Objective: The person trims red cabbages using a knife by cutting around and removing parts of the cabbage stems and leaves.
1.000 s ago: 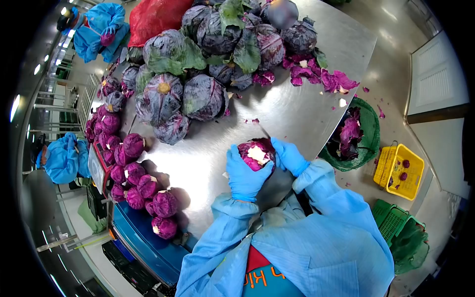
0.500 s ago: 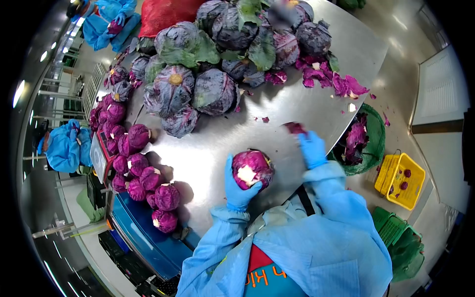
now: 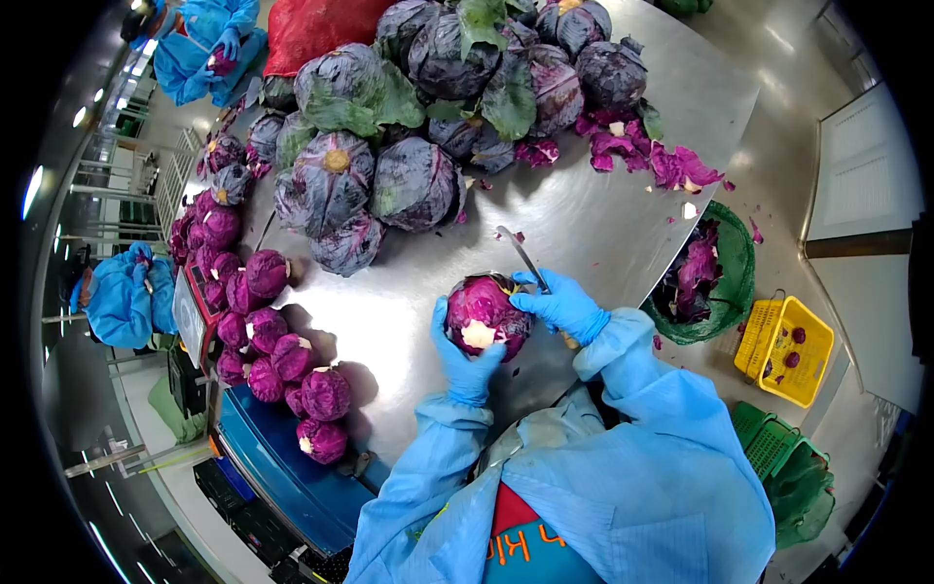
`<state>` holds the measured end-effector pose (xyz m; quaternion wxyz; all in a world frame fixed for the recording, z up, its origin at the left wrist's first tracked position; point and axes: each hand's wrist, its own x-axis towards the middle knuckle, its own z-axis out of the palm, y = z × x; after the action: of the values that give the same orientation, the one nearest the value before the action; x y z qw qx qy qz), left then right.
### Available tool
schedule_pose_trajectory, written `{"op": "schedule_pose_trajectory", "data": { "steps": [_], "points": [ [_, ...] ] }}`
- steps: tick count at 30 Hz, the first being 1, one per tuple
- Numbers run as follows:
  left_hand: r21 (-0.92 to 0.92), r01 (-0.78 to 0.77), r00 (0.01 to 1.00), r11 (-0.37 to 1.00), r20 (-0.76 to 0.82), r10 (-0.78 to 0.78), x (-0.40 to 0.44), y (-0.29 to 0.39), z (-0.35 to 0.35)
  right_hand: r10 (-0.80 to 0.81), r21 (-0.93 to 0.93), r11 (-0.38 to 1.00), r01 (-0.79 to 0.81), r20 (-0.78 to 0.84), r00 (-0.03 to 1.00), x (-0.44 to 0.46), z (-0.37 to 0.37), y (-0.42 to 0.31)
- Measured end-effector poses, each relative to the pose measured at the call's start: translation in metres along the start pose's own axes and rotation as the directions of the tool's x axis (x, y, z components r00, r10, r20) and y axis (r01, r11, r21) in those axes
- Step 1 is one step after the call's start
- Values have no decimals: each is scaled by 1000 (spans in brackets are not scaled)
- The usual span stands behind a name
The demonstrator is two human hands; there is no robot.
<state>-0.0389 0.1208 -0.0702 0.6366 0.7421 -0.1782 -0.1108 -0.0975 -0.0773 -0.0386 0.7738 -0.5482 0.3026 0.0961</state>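
Note:
A trimmed red cabbage (image 3: 486, 313) with a pale cut patch rests low over the steel table in front of me. My left hand (image 3: 465, 362), in a blue glove, is wrapped round its left and lower side. On the right, my right hand (image 3: 569, 310), also gloved, holds a knife (image 3: 523, 255). The blade points up and away from me, and a bit of handle shows below the hand. The fingertips of this hand touch the cabbage's upper right side, near its dark outer leaf.
Untrimmed cabbages (image 3: 418, 180) pile up at the back beside a red sack (image 3: 316, 34). Several peeled cabbages (image 3: 292, 357) sit at left by a scale (image 3: 192, 316). At right stand a green leaf basket (image 3: 735, 292) and a yellow crate (image 3: 809, 375). Co-workers (image 3: 126, 297) work at left.
My right hand has come left from over the table to the cabbage. The purple leaf piece at its fingertips is gone from there. The knife now shows clearly. My left hand still holds the cabbage.

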Motion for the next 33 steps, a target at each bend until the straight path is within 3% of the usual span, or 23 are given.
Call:
{"op": "schedule_pose_trajectory", "data": {
  "steps": [1, 3, 5, 7, 10, 13, 15, 17, 18, 19, 20, 21, 23, 25, 26, 27, 29, 32, 33],
  "points": [
    [7, 115, 993, 993, -6, -115, 6, 3, -6, 20, -10, 1000, -19, 34, 999, 2, -1, -1],
    [7, 335, 942, 942, -23, -335, 29, 15, -9, -116, -205, 972, 119, 28, 993, 10, -2, 5],
    [369, 158, 986, 916, -13, -165, 44, 28, 7, -258, -484, 840, 244, 37, 965, 19, -3, 4],
    [375, 108, 991, 921, 36, -131, 51, 27, 16, -379, -783, 553, 284, 67, 923, 24, -6, 2],
    [414, -34, 997, 910, 71, 5, 46, 27, 22, -401, -785, 569, 244, -6, 916, 26, -12, -2],
    [182, 23, 999, 983, 36, -30, 40, 29, 9, -469, -863, 504, 31, -243, 849, 33, -38, 20],
    [-50, 185, 982, 981, -10, -186, 34, 16, -12, -516, -824, 565, -40, -391, 762, 25, -89, 48],
    [-264, 327, 936, 907, -41, -349, 28, 15, -31, -410, -759, 550, -349, -610, 678, -5, -137, 48],
    [-308, 329, 930, 893, -59, -362, 25, 13, -34, -411, -768, 466, -440, -628, 661, -19, -168, 57],
    [-281, 322, 933, 904, -67, -353, 23, 11, -38, -472, -756, 512, -409, -645, 601, -39, -188, 61],
    [-257, 311, 939, 915, -66, -338, 25, 9, -39, -536, -748, 469, -470, -664, 521, -55, -193, 57],
    [-236, 301, 945, 924, -56, -322, 27, 5, -39, -512, -702, 526, -480, -712, 480, -69, -178, 33],
    [69, 129, 992, 989, -14, -128, 31, -2, -33, -534, -655, 755, -12, -627, 567, -65, -160, 28],
    [351, -55, 995, 935, 100, 21, 43, 16, -20, -371, -415, 891, 182, -436, 820, -48, -115, 11],
    [323, -47, 979, 945, 204, -21, 47, 14, -20, -380, -406, 877, 258, -257, 888, -29, -99, 18],
    [400, -112, 946, 910, 323, -26, 53, 21, -21, -409, -517, 790, 330, -44, 911, -18, -77, 9],
    [466, -291, 866, 835, 500, 23, 58, 55, -20, -332, -344, 860, 378, 186, 925, -5, -36, -20],
    [524, -342, 795, 780, 604, -56, 67, 51, -27, -467, -412, 717, 563, 315, 826, 40, -26, 13],
    [529, -352, 789, 772, 612, -60, 69, 50, -29, -433, -442, 715, 542, 329, 839, 40, -24, 8]
  ]
}}
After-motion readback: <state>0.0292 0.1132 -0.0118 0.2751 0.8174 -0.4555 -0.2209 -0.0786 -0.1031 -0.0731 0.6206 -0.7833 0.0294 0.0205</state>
